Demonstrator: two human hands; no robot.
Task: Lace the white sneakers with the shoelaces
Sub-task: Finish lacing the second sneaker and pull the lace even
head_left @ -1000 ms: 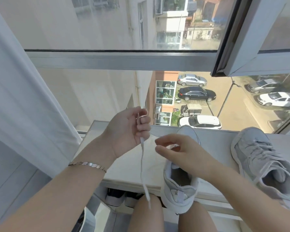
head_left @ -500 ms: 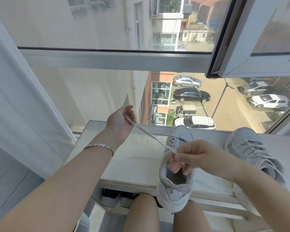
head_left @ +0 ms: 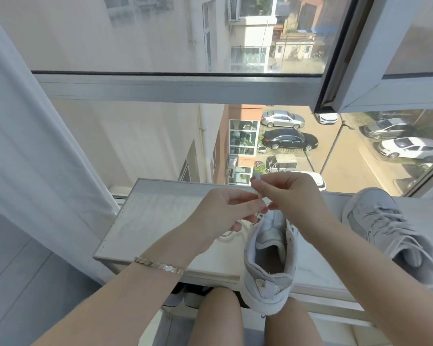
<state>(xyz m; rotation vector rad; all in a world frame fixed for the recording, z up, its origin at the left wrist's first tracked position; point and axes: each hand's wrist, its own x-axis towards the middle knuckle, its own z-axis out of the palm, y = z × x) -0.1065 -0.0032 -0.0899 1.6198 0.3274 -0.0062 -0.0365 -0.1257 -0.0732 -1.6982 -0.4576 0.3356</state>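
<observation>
Two hands meet over one sneaker; from the left, a white curtain [head_left: 35, 158] hangs down the side; beside it a pale counter [head_left: 155, 221] runs under the window; a bracelet [head_left: 160, 264] sits on the left wrist; the left hand [head_left: 220, 213] hovers above the counter with fingers curled, thumb and fingertips pinching the white shoelace [head_left: 259, 196] low down, close to the front of the shoe; a slack loop of the same lace lies on the counter beneath that hand; the right hand [head_left: 293, 196], just beside the left, pinches the lace right under its stiff tip, which sticks up above the fingers; below both hands the near sneaker [head_left: 270, 258] stands on the counter's near edge, heel toward the person and overhanging the knees, tongue bare and no lacing visible along its rear part; well to the right a second sneaker [head_left: 390, 233] lies on the counter with lacing across its front, apparently done.

Lacing of the near shoe looks to be at an early stage, with the tip being readied for an eyelet; which eyelet I cannot tell, since the hands hide the front rows. The next move calls for a firm hold near the tip, aiming it into the hole, then drawing the slack through evenly; perched on the edge, the shoe could tip under a sharp pull.
</observation>
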